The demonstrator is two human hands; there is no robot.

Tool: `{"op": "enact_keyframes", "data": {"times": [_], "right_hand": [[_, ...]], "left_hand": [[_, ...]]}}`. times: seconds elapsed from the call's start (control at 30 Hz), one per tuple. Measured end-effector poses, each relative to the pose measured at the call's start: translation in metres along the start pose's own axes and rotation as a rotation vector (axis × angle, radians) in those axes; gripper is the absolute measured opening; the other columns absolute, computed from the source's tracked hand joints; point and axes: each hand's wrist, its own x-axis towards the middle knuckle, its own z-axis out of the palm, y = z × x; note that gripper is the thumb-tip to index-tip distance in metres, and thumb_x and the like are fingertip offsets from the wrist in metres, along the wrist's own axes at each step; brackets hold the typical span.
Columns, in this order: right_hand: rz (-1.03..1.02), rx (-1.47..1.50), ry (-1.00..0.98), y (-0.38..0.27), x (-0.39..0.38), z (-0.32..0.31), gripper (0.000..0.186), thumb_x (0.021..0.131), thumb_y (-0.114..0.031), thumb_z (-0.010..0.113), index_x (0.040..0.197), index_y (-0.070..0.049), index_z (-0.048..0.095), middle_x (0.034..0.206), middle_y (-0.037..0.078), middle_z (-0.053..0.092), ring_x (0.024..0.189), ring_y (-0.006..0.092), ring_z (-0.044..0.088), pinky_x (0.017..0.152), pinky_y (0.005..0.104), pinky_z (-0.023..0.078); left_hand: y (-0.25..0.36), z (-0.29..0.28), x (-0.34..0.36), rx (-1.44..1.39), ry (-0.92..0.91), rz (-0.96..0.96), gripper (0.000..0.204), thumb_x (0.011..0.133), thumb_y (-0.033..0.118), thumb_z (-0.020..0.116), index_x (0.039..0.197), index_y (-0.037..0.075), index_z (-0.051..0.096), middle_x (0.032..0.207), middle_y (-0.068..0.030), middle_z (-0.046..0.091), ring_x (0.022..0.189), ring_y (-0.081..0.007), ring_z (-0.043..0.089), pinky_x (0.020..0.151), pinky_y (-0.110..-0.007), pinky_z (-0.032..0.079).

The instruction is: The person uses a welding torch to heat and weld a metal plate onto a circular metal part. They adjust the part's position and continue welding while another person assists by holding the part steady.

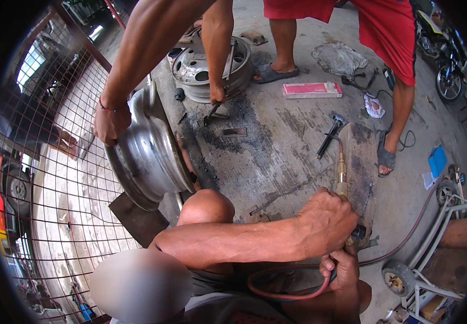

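My left hand (328, 218) is closed around the handle of a brass gas torch (342, 171), its thin bent tip pointing away from me. Just below, my right hand (343, 270) is closed at the torch's rear end, where a red hose (298, 296) and a green one loop by my leg. No flame shows at the tip. Left of my knee, a silver steel wheel rim (152, 154) stands on edge. Another person's hand (112, 123) steadies it from above. That person's other hand (218, 96) grips a dark metal tool (210, 114) over the sooty concrete.
A second rim (212, 73) lies farther back. A hammer (329, 136) rests beside a worn board (362, 162) under the torch. A pink-and-white box (312, 90) sits near the person's sandalled foot (283, 74). Wire mesh (66, 135) stands left; a wheeled metal frame (433, 259) is right.
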Motion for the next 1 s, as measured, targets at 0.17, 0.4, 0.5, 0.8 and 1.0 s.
{"op": "enact_keyframes", "data": {"times": [0.17, 0.4, 0.5, 0.8, 1.0], "right_hand": [[-0.014, -0.003, -0.012, 0.003, 0.002, -0.003, 0.011, 0.093, -0.007, 0.069, 0.097, -0.003, 0.06, 0.074, 0.007, 0.056, 0.053, 0.0129, 0.051, 0.042, 0.0289, 0.042], [-0.022, -0.018, -0.029, 0.001, 0.0, -0.002, 0.013, 0.092, -0.007, 0.07, 0.094, -0.003, 0.058, 0.071, 0.007, 0.055, 0.053, 0.0131, 0.051, 0.042, 0.0288, 0.042], [-0.019, -0.025, -0.036, 0.001, -0.002, -0.002, 0.013, 0.091, -0.006, 0.07, 0.095, -0.003, 0.058, 0.072, 0.007, 0.055, 0.052, 0.0132, 0.051, 0.042, 0.0289, 0.042], [-0.007, -0.022, -0.051, 0.002, -0.002, 0.0, 0.013, 0.091, -0.004, 0.068, 0.098, -0.002, 0.058, 0.072, 0.006, 0.054, 0.053, 0.0129, 0.05, 0.043, 0.0295, 0.043], [-0.031, 0.05, -0.002, 0.006, 0.002, -0.013, 0.012, 0.091, -0.003, 0.066, 0.1, -0.002, 0.059, 0.07, 0.006, 0.055, 0.052, 0.013, 0.05, 0.042, 0.0302, 0.043]], "left_hand": [[0.004, -0.001, 0.003, -0.012, -0.033, 0.006, 0.023, 0.073, 0.019, 0.071, 0.077, -0.003, 0.074, 0.081, -0.0199, 0.07, 0.078, -0.0315, 0.072, 0.072, -0.042, 0.055], [0.005, 0.002, 0.003, -0.014, -0.007, 0.02, 0.022, 0.072, 0.019, 0.071, 0.077, -0.003, 0.074, 0.08, -0.0202, 0.069, 0.075, -0.0314, 0.072, 0.069, -0.042, 0.055], [0.005, 0.002, 0.003, -0.014, 0.001, 0.026, 0.022, 0.072, 0.019, 0.072, 0.076, -0.003, 0.073, 0.079, -0.0201, 0.069, 0.074, -0.0315, 0.072, 0.069, -0.042, 0.055], [0.005, 0.0, 0.001, -0.021, -0.019, 0.035, 0.022, 0.071, 0.019, 0.073, 0.076, -0.002, 0.073, 0.078, -0.0191, 0.069, 0.074, -0.0307, 0.072, 0.067, -0.041, 0.054], [0.012, 0.0, 0.004, -0.046, -0.08, 0.051, 0.022, 0.073, 0.021, 0.074, 0.08, 0.0, 0.074, 0.081, -0.0173, 0.071, 0.076, -0.0307, 0.073, 0.069, -0.041, 0.055]]}}
